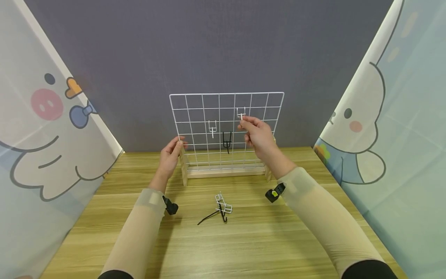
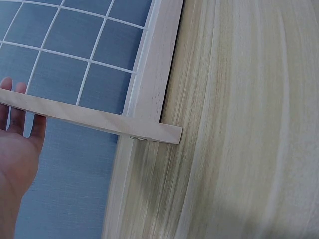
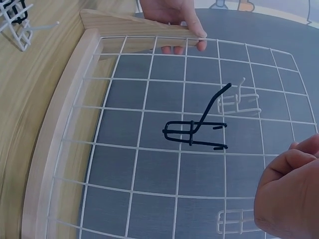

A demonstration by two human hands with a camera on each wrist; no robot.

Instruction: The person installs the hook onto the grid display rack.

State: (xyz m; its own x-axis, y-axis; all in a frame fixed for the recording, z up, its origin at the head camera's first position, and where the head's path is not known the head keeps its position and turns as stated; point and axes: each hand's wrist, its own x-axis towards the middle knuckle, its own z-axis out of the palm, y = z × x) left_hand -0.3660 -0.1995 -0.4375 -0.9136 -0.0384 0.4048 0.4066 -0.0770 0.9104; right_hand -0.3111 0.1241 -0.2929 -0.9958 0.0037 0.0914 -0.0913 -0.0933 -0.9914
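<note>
A white wire grid panel [image 1: 226, 93] stands upright in a pale wooden stand [image 1: 226, 173]. My left hand [image 1: 168, 157] grips the stand's left side post [image 2: 89, 114], thumb on the near side and fingers behind. High on the right of the grid, my right hand [image 1: 259, 135] pinches the prong of a white wire hook [image 1: 241, 112]; its frame lies against the wires. Another white hook [image 1: 212, 128] hangs left of centre. Lower in the middle hangs a black hook [image 3: 192, 132], its prong slanting outward.
In front of the stand, several loose white and black hooks [image 1: 223, 207] lie in a small pile on the wood-grain table [image 1: 244, 248]. A dark grey panel [image 1: 223, 46] rises behind the grid. Cartoon-printed curtains [image 1: 31, 135] flank the table on both sides.
</note>
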